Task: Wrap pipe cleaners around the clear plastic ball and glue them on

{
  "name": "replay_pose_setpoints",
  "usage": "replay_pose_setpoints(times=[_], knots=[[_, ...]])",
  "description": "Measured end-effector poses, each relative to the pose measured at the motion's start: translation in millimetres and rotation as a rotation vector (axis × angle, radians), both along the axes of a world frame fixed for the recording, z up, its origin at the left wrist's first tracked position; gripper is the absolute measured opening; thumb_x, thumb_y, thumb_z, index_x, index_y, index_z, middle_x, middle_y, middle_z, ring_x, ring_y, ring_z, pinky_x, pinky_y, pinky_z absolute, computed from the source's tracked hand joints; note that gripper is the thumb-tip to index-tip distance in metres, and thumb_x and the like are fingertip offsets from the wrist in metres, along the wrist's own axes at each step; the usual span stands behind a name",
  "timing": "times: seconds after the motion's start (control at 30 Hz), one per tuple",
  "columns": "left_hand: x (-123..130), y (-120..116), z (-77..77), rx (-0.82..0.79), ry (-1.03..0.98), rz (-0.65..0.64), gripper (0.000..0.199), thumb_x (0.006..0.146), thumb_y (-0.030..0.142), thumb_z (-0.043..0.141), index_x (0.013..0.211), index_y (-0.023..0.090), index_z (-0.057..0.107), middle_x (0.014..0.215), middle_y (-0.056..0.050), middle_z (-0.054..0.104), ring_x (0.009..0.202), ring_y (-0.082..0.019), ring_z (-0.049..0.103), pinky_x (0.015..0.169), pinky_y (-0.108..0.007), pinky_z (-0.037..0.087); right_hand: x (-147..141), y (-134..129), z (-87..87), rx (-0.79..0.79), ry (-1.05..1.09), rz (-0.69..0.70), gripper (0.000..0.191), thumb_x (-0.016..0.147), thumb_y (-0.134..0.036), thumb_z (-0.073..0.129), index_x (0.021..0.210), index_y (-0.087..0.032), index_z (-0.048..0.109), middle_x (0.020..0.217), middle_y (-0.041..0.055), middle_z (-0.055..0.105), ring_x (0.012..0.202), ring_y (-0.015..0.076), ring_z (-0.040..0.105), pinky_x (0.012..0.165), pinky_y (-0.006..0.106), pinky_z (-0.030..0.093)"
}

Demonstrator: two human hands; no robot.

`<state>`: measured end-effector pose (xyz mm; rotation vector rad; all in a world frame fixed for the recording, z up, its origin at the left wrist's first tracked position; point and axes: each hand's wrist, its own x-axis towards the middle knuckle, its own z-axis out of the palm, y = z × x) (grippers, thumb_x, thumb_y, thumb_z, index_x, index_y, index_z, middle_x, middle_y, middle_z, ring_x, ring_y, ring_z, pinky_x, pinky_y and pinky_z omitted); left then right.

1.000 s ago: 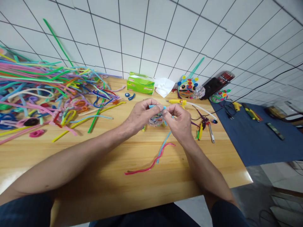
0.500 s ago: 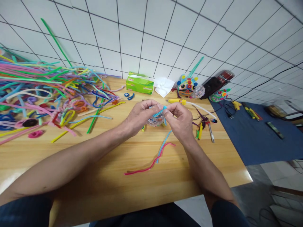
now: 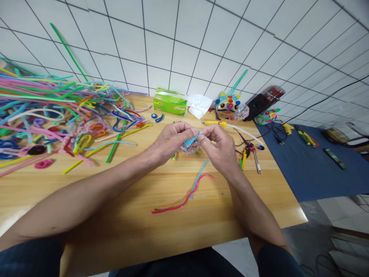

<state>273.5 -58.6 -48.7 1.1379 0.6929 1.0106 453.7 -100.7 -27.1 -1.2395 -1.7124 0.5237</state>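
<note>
A light blue coiled pipe cleaner (image 3: 190,141) is pinched between the fingers of my left hand (image 3: 175,142). My right hand (image 3: 217,145) is closed at the upper right end of the coil, its thumb and fingertips pressed together there. Just behind and beneath the coil sits a clear, glittery rounded piece (image 3: 190,149), partly hidden by my fingers. On the wooden table (image 3: 123,227) nearer to me lie a loose light blue pipe cleaner (image 3: 198,176) and a wavy pink-red one (image 3: 181,204).
Many coloured pipe cleaners (image 3: 57,92) are heaped at the left. Along the tiled wall stand a green tissue box (image 3: 170,102), a white tissue (image 3: 198,105) and a decorated animal-like head (image 3: 227,104). A yellow glue tool (image 3: 215,124) and a pen (image 3: 257,161) lie at the right.
My right hand has shifted slightly to the right. The blue strand that hung below its fingertips no longer shows, and the coil's visible end looks narrower.
</note>
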Motion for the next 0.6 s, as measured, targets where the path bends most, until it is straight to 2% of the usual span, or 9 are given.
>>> replay_pose_setpoints(times=[0.2,0.3,0.37,0.43,0.5,0.53,0.6], knots=[[1.2,-2.2,-1.5,0.081,0.028,0.03,0.051,0.075,0.063,0.095,0.081,0.018,0.071,0.074,-0.001,0.07,0.064,-0.015,0.061,0.06,-0.028,0.053,0.4,3.9,-4.1,-0.124,0.131,0.004,0.017,0.088,-0.038,0.073,0.081,-0.025,0.065,0.071,-0.0038,0.069,0.063,0.0137,0.062,0.062,0.029,0.05],[0.2,-4.4,-2.0,0.192,0.107,0.052,0.045,0.09,0.063,0.081,0.086,0.019,0.07,0.076,-0.002,0.07,0.067,-0.016,0.061,0.063,-0.029,0.052,-0.4,6.0,-3.7,-0.155,0.179,0.003,0.017,0.083,-0.037,0.073,0.076,-0.024,0.065,0.065,-0.0046,0.065,0.06,0.0127,0.058,0.059,0.029,0.047],[-0.9,-6.5,-3.2,0.361,0.203,0.124,0.035,0.099,0.054,0.069,0.097,0.019,0.072,0.089,-0.005,0.075,0.079,-0.019,0.067,0.072,-0.032,0.056,-0.3,8.3,-4.0,-0.192,0.23,-0.002,0.016,0.08,-0.036,0.072,0.073,-0.024,0.065,0.062,-0.0047,0.064,0.059,0.0125,0.055,0.057,0.028,0.044],[-1.5,-8.2,-6.7,0.648,0.345,0.224,0.027,0.098,0.042,0.07,0.112,0.02,0.073,0.111,-0.01,0.079,0.102,-0.025,0.072,0.089,-0.038,0.059,0.4,11.4,-5.4,-0.235,0.287,-0.019,0.013,0.076,-0.035,0.071,0.071,-0.024,0.066,0.06,-0.0047,0.063,0.057,0.0125,0.054,0.056,0.027,0.044],[-1.5,-8.3,-13.2,0.966,0.521,0.306,0.031,0.094,0.033,0.073,0.122,0.02,0.073,0.126,-0.014,0.078,0.117,-0.031,0.071,0.101,-0.045,0.056,1.3,14.6,-7.8,-0.263,0.345,-0.03,0.012,0.072,-0.034,0.07,0.068,-0.024,0.066,0.057,-0.005,0.062,0.055,0.0119,0.053,0.056,0.026,0.044],[-1.5,-7.6,-17.2,1.09,0.603,0.331,0.031,0.094,0.029,0.072,0.124,0.02,0.073,0.129,-0.015,0.078,0.119,-0.032,0.07,0.102,-0.047,0.055,1.5,15.8,-9.0,-0.274,0.369,-0.027,0.013,0.071,-0.035,0.069,0.066,-0.024,0.065,0.056,-0.0053,0.061,0.054,0.0115,0.053,0.055,0.026,0.045],[-1.9,-4.5,-25.1,1.222,0.714,0.367,0.026,0.101,0.026,0.066,0.125,0.02,0.074,0.127,-0.017,0.079,0.113,-0.032,0.071,0.099,-0.047,0.054,1.2,16.8,-10.9,-0.305,0.395,-0.008,0.015,0.072,-0.035,0.069,0.064,-0.024,0.064,0.054,-0.0058,0.059,0.052,0.0106,0.051,0.055,0.026,0.044]])
